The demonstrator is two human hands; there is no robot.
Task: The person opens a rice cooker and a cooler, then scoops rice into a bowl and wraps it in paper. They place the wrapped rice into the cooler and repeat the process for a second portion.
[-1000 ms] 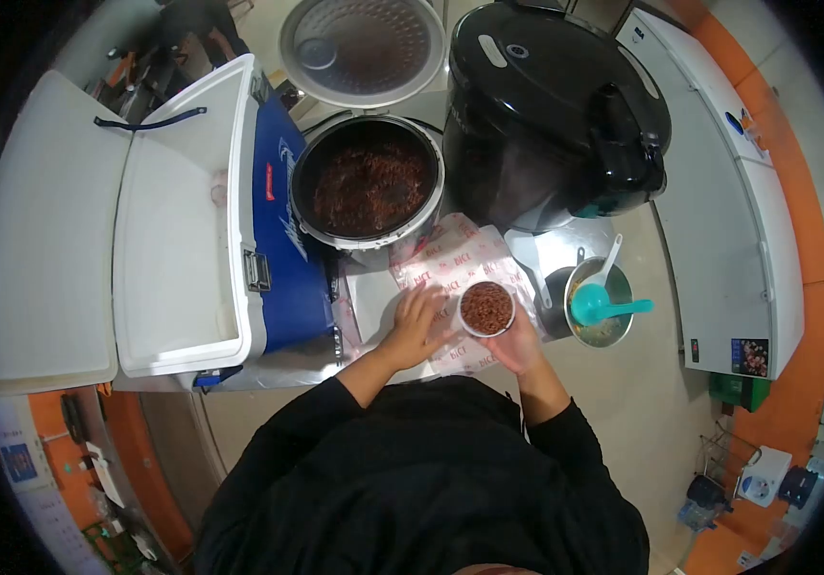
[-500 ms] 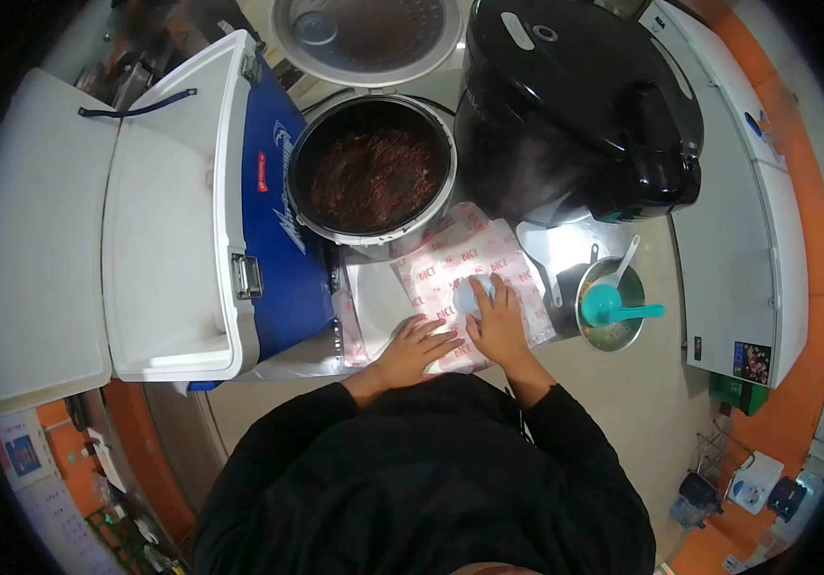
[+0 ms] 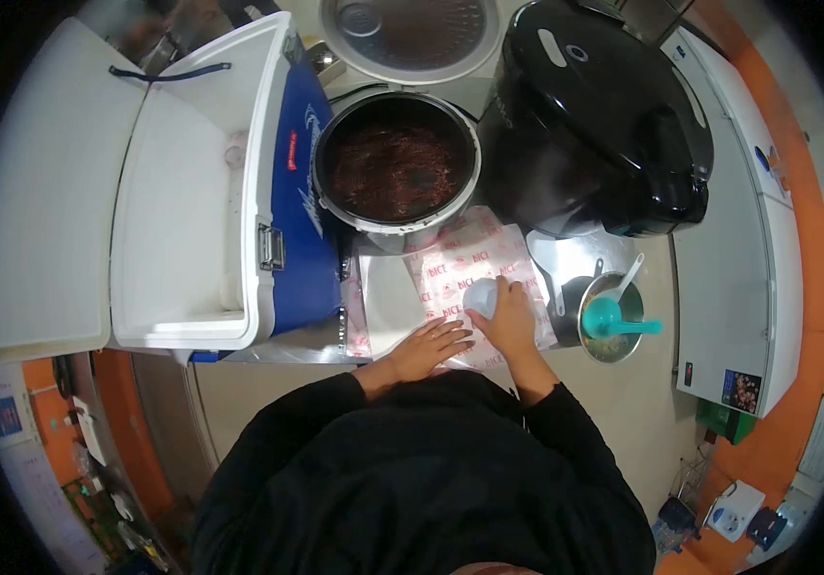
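Note:
My right hand (image 3: 506, 316) has its thumb and fingers closed round a small pale round cup (image 3: 480, 298), which rests on printed wrapping paper (image 3: 460, 264). The paper is white with red lettering and lies in overlapping sheets on the counter. Flat on the paper's near edge is my left hand (image 3: 428, 349), its fingers stretched toward the cup. Beside the printed sheets, above my left hand, lies a plain whitish sheet (image 3: 390, 297). What is under the cup is hidden.
Behind the paper stands an open pot (image 3: 397, 163) of dark reddish-brown food. An open blue cooler (image 3: 301, 220) is at left, a large black lidded cooker (image 3: 603, 115) at back right. To the right are a white paddle (image 3: 548, 259) and a metal bowl (image 3: 613, 353) holding a turquoise scoop (image 3: 613, 319).
My right hand has shifted from lying over the cup to gripping its right side. The left hand stays flat on the paper. The whole view has shifted slightly.

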